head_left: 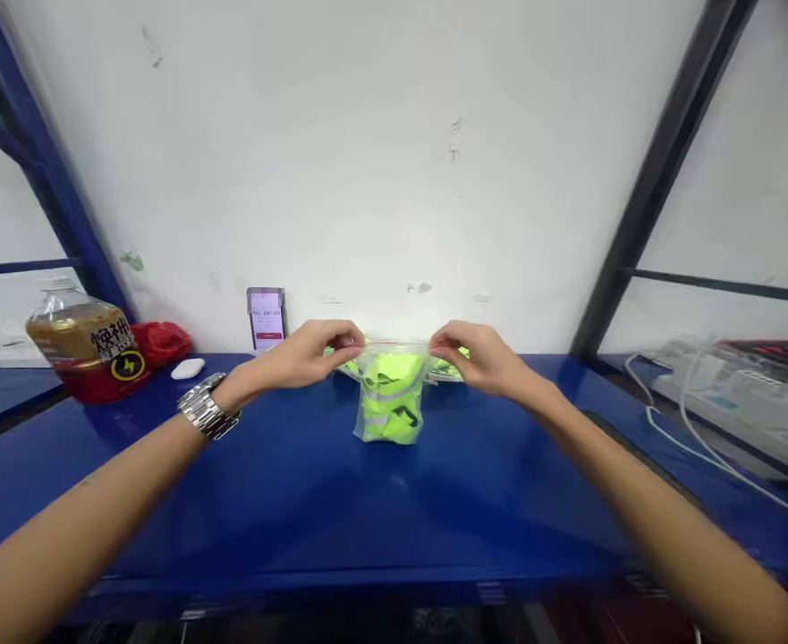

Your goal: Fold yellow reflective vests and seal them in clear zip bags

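Both hands have a pinch grip, thumb against fingertips with no visible gap: the left hand [309, 353] has one top corner of the bag [394, 346], the right hand [478, 356] the other. The bag hangs between and below the two grips, over the table [380, 510]; whether its bottom touches I cannot tell. The film is clear and looks thin, so likely floppy and a bit slippery, easily creased but not fragile. The folded yellow cloth [392, 383] inside, below the grips, looks soft and light and should give when squeezed. The top corners seem a good hold, keeping the rim stretched straight; from underneath, a palm could bear the cloth. More packs [448, 368] lie just beyond the grips
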### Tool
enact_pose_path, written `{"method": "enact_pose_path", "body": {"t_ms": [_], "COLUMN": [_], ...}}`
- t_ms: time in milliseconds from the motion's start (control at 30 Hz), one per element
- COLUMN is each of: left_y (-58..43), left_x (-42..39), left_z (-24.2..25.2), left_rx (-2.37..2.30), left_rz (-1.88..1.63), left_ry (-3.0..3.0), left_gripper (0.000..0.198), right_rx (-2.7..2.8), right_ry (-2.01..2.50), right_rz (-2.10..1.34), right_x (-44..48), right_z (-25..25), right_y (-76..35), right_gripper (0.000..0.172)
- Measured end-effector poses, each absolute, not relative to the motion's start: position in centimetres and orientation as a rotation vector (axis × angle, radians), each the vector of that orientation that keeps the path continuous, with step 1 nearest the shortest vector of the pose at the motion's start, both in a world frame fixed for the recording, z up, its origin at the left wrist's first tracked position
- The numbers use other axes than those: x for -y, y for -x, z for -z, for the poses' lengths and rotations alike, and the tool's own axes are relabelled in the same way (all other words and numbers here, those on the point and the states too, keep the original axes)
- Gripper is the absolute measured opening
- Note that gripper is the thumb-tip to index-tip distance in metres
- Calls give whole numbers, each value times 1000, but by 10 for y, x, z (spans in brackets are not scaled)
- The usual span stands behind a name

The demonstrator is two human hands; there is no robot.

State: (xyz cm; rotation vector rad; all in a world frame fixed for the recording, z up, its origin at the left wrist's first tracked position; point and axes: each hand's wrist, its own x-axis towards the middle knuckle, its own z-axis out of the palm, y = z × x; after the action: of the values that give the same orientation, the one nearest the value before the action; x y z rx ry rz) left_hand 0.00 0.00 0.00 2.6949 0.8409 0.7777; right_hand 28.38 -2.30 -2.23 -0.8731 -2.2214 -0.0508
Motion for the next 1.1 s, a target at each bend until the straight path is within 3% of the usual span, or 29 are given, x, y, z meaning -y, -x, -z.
{"method": "enact_pose_path", "body": {"t_ms": [367,1100], "left_y": [-3,4], "left_x": [12,8], "left_z": [-6,3], "left_rx": [-824,-823], "left_rz": [-833,-932], "left_ry": [-2677,-3010], "left_gripper": [27,22], "right_rx": [2181,2274], "right_ry": [925,808], "right_rz": [-182,170], "right_x": [33,30], "right_z": [19,22], "right_y": [-283,-284], "right_gripper": [7,12]}}
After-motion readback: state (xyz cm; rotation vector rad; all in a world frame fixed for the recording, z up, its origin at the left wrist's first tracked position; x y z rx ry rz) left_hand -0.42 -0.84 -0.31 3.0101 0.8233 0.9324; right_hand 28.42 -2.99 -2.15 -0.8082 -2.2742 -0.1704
